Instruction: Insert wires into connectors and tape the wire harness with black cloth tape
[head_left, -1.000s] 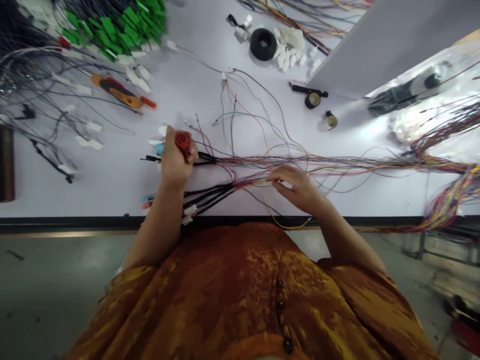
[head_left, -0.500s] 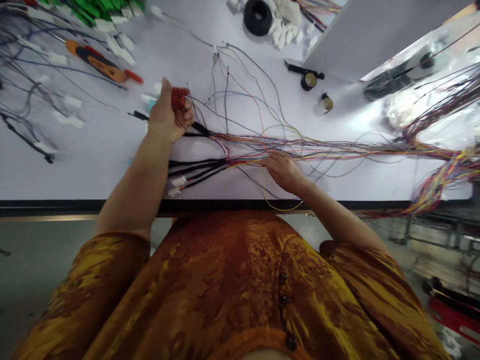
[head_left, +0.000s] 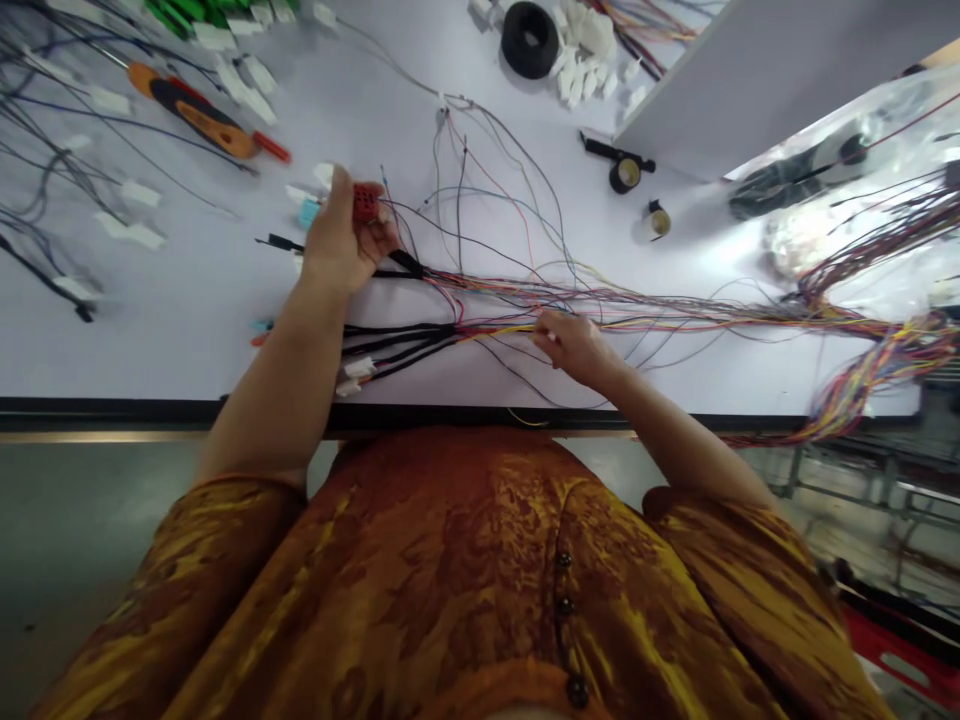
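My left hand (head_left: 349, 235) is closed round a red connector (head_left: 366, 202), whose face with several holes shows between thumb and fingers. Thin wires leave the connector toward the right. Below that hand, black-sleeved branches (head_left: 405, 335) of the wire harness (head_left: 660, 298) lie on the table, two ending in white connectors (head_left: 358, 368). My right hand (head_left: 576, 348) rests over the lower wires of the harness, thumb and fingers pinched together. A yellow wire (head_left: 510, 329) runs into that pinch; the exact grip on it is small and partly hidden.
An orange-and-black screwdriver (head_left: 191, 110) lies at upper left among loose wires and white connectors. At the back are a black tape roll (head_left: 529, 40) and white connectors (head_left: 581, 60). Two small rolls (head_left: 625, 175) sit near a grey panel (head_left: 720, 80). The table's black edge (head_left: 450, 416) runs before me.
My right hand has shifted slightly right and down, its fingers now drawn into a pinch. The loose yellow wire end at the table edge has moved left. My left hand still holds the red connector.
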